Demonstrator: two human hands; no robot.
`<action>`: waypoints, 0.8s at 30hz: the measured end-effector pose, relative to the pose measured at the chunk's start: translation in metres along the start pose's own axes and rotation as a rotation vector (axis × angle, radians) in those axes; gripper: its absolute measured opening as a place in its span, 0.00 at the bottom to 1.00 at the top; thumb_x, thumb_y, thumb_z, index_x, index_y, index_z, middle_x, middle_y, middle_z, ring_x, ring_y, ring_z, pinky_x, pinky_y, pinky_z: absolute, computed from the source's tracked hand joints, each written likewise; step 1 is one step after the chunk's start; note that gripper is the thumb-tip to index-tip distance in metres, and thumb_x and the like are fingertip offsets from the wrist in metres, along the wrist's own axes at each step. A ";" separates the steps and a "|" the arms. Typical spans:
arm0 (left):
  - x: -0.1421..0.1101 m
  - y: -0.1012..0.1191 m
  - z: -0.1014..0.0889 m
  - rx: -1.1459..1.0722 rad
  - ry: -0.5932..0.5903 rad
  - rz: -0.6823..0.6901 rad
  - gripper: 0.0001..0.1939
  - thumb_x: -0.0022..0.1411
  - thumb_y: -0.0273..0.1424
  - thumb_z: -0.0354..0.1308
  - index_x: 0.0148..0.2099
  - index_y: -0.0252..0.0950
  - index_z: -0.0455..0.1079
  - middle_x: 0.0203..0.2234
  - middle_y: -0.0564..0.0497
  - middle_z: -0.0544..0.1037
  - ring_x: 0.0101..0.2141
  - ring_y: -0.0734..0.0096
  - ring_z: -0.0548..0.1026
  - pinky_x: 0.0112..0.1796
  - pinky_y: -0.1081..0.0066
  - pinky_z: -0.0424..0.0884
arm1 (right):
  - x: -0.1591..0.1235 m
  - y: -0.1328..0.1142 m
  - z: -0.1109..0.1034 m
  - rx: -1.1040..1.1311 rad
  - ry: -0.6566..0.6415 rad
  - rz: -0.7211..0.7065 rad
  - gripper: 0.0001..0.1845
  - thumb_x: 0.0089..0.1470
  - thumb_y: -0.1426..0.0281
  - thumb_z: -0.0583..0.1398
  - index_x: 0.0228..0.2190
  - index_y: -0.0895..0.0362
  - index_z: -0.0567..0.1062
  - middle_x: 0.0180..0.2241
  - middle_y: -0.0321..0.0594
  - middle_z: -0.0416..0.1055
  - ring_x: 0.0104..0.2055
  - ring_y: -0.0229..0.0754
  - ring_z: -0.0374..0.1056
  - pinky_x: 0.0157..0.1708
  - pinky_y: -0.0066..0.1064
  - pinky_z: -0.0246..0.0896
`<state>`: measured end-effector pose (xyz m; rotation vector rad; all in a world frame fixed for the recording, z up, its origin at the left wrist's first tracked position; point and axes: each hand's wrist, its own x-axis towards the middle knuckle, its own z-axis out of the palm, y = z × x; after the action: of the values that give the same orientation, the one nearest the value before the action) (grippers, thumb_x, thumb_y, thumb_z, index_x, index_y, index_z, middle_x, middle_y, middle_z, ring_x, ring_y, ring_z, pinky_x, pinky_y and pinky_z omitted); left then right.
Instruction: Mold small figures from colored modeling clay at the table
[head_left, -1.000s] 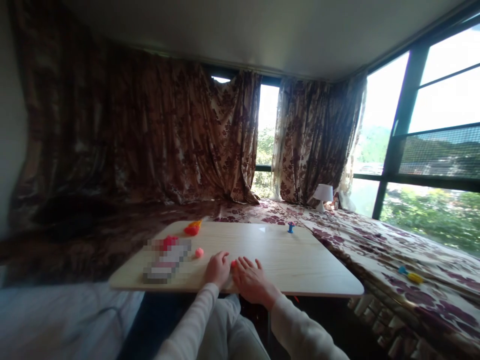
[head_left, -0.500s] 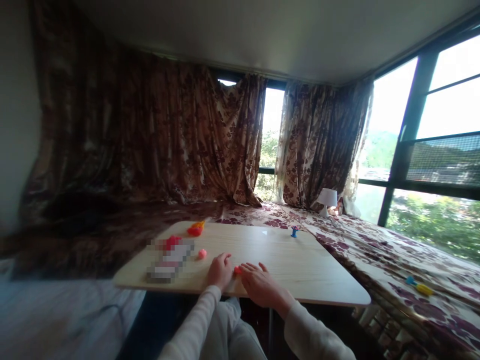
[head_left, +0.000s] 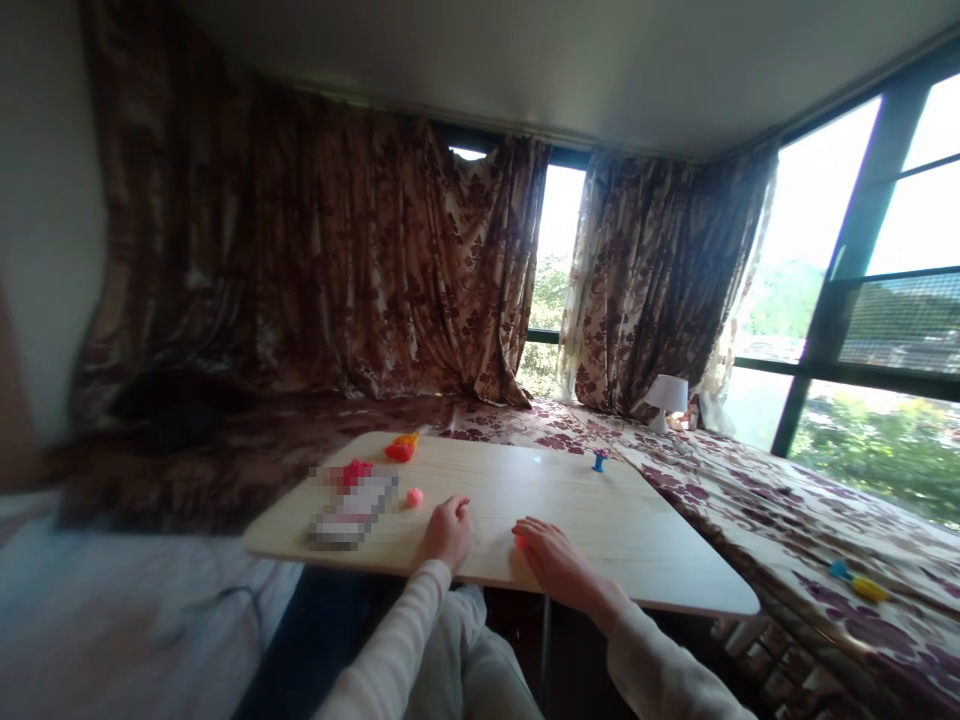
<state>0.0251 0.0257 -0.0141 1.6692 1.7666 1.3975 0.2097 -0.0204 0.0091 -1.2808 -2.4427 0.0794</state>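
My left hand rests on the near edge of a light wooden table with its fingers curled loosely and nothing visible in it. My right hand lies flat beside it, fingers stretched out, covering a small red piece that peeks out at its fingertips. A pink ball sits just left of my left hand. Further left lies a blurred flat item with a red lump on it. An orange and red piece is at the far left edge, and a small blue piece stands at the far right.
The table stands over my lap on a bed with a floral cover. A blue and yellow tool lies on the cover at right. A white lamp stands by the patterned curtains. Large windows run along the right.
My right hand has slid to the right, away from my left hand, with the red piece under it. The view has shifted to the left.
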 end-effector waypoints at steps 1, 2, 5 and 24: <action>0.000 0.000 0.000 0.006 -0.002 0.002 0.13 0.56 0.23 0.48 0.40 0.32 0.72 0.36 0.44 0.79 0.37 0.70 0.75 0.39 0.74 0.67 | -0.003 0.003 -0.001 -0.009 -0.035 0.040 0.22 0.59 0.68 0.44 0.50 0.60 0.66 0.54 0.48 0.63 0.57 0.45 0.56 0.55 0.37 0.49; -0.001 0.000 0.000 0.012 -0.005 0.004 0.12 0.56 0.23 0.49 0.40 0.32 0.72 0.36 0.44 0.79 0.38 0.70 0.75 0.39 0.74 0.67 | -0.005 0.004 0.000 -0.019 -0.076 0.086 0.23 0.60 0.66 0.43 0.52 0.59 0.64 0.56 0.48 0.60 0.59 0.45 0.52 0.55 0.40 0.48; -0.002 0.000 -0.001 0.039 -0.010 0.011 0.12 0.56 0.24 0.49 0.39 0.32 0.72 0.35 0.44 0.79 0.38 0.69 0.75 0.39 0.74 0.67 | 0.007 0.004 0.003 -0.092 -0.143 0.228 0.24 0.60 0.63 0.42 0.54 0.57 0.61 0.58 0.47 0.56 0.61 0.48 0.48 0.56 0.47 0.45; -0.003 0.006 -0.003 0.154 -0.037 0.001 0.14 0.56 0.24 0.49 0.40 0.33 0.73 0.37 0.43 0.79 0.39 0.66 0.74 0.40 0.72 0.66 | -0.005 -0.013 0.008 -0.141 -0.168 0.249 0.30 0.60 0.58 0.40 0.59 0.59 0.52 0.62 0.45 0.46 0.64 0.46 0.38 0.59 0.47 0.34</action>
<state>0.0271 0.0207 -0.0089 1.7614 1.8950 1.2506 0.1995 -0.0311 0.0026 -1.7003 -2.4501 0.0849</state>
